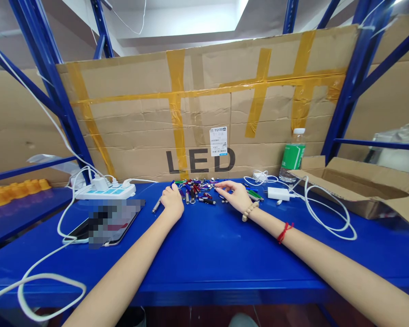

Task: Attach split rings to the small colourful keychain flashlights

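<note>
My left hand (pixel 172 203) is closed in a loose fist on the blue table, left of a pile of small metal tubes (pixel 196 190). A blue tip shows above its fingers, seemingly the end of a small blue tube (pixel 172 183); the rest is hidden in the hand. A silver tube (pixel 156 206) lies just left of this hand. My right hand (pixel 237 195) reaches over the pile's right side, thumb and fingertips drawn together at a small shiny piece that I cannot make out. The tubes are red, blue, purple, black, green and silver, some with key rings.
At left a phone or tablet (pixel 122 222) lies by a white power strip (pixel 105 191) with trailing cables. To the right are a white charger (pixel 278 194), looped white cable (pixel 347 227), a green-labelled bottle (pixel 293 156) and an open cardboard box (pixel 371 181). A cardboard sheet (pixel 139 127) stands behind.
</note>
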Demonstrator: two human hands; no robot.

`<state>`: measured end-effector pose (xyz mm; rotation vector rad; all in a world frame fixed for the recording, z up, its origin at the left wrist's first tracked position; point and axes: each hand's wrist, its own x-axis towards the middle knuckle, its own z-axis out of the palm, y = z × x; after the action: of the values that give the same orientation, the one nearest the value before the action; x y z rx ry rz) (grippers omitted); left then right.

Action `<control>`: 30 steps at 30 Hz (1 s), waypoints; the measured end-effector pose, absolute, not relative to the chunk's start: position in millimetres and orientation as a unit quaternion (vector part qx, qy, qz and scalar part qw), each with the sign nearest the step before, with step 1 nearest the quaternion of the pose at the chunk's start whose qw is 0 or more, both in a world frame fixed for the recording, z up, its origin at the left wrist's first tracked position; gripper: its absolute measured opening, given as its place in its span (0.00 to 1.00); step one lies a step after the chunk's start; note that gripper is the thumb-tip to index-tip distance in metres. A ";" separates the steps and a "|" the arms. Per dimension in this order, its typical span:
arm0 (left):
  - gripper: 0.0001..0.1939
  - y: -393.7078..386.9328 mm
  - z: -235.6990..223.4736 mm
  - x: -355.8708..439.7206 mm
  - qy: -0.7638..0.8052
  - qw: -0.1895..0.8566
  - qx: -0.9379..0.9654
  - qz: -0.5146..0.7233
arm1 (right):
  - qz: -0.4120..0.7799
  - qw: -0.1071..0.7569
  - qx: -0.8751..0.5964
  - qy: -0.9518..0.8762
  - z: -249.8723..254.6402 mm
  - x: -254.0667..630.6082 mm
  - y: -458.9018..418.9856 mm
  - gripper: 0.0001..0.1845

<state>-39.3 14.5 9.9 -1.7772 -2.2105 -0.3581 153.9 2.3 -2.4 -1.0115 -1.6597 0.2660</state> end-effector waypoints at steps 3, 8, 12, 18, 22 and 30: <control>0.19 15.5 11.5 -42.6 -0.772 0.128 -0.613 -0.112 | 0.115 0.555 -0.430 -0.703 -2.8 154.2 2.8 0.10; 0.16 10.7 16.5 -39.1 -0.747 0.147 -0.631 -0.150 | 0.123 0.552 -0.431 -0.703 -3.0 154.7 3.1 0.11; 0.15 7.5 19.7 -30.1 -0.642 0.093 -0.710 -0.274 | 0.136 0.557 -0.434 -0.696 -2.9 154.2 3.4 0.12; 0.14 -1.6 17.5 -18.0 -0.467 -0.043 -0.820 -0.328 | 0.121 0.574 -0.427 -0.688 0.3 151.5 0.1 0.12; 0.12 -3.6 10.8 -11.5 -0.375 -0.078 -0.874 -0.299 | 0.099 0.581 -0.410 -0.696 4.4 149.7 -5.2 0.10; 0.13 5.0 4.6 -9.2 -0.334 -0.120 -0.876 -0.327 | 0.113 0.578 -0.391 -0.708 6.7 148.7 -7.8 0.08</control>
<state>-9.2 5.0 4.6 -2.9854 -1.1376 -1.1129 148.7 -7.8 6.7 -0.9149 -1.6558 0.2655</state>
